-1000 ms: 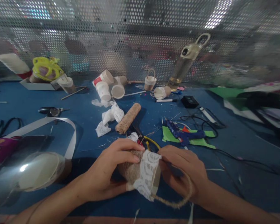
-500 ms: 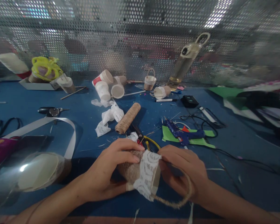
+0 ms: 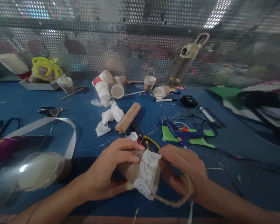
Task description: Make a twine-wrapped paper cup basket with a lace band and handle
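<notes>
A paper cup wrapped in brown twine [image 3: 130,170] lies on its side low in the middle of the view. A band of white lace [image 3: 146,174] runs round its rim, and a twine-covered handle [image 3: 175,203] loops out to the right. My left hand [image 3: 107,169] grips the wrapped body, fingers on top and thumb beneath. At the rim, my right hand [image 3: 184,171] pinches the lace edge near the upper end of the handle; its fingertips are partly hidden. Just behind the cup lie yellow-handled pliers [image 3: 151,140], partly covered by my hands.
A twine spool [image 3: 128,119] and crumpled lace [image 3: 110,116] lie behind. A blue glue gun [image 3: 184,133] rests on green paper at right. Paper cups [image 3: 102,90], a small basket [image 3: 149,82] and a bottle [image 3: 185,62] stand by the perforated metal screen. White ribbon [image 3: 71,133] curls at left.
</notes>
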{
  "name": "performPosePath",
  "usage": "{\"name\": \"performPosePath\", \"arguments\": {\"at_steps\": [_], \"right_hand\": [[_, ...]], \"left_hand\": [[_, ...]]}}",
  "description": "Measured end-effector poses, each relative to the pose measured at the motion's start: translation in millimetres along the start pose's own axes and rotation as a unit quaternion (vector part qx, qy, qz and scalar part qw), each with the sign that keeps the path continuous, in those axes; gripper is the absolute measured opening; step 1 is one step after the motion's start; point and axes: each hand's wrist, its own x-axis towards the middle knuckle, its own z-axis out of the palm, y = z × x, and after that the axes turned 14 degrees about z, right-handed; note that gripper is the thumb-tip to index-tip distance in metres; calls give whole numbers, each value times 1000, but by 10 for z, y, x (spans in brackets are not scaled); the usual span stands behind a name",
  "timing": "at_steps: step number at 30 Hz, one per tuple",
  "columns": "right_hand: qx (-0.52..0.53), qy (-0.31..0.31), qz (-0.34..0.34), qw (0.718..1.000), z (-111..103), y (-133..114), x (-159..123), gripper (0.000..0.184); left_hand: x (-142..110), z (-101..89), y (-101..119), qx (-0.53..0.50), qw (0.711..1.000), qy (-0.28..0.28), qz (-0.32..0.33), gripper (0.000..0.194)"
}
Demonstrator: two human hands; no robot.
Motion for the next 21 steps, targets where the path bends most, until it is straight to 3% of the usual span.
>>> {"name": "performPosePath", "arguments": {"at_steps": [21], "right_hand": [[-24,6,-24,999,0,-9,31,9]], "left_hand": [[-17,2,-6,-11,1000,7,-7,55]]}}
